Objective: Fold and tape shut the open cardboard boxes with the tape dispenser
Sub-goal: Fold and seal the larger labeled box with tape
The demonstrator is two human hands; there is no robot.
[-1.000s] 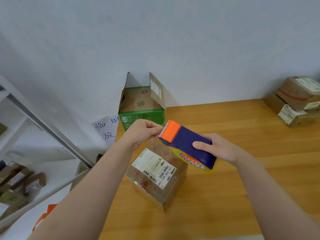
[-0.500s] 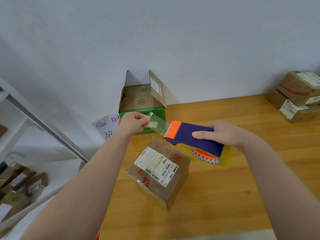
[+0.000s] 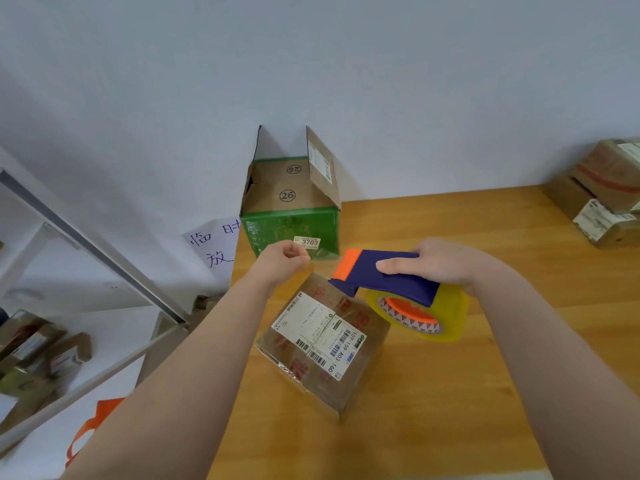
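Behind the taped box (image 3: 322, 344), an open green box (image 3: 289, 230); left fingers (image 3: 297, 254) pinching tape (image 3: 322, 253), right fingers (image 3: 394, 264) round dispenser (image 3: 384, 282).

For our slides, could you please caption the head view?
Left hand pinches clear tape from the dispenser gripped by right hand, above a labelled box.

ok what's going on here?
A person is taping boxes. Their right hand grips the tape dispenser; their left hand pinches the clear tape end, stretched above the small labelled box on the table. The green box behind stands open, untaped.
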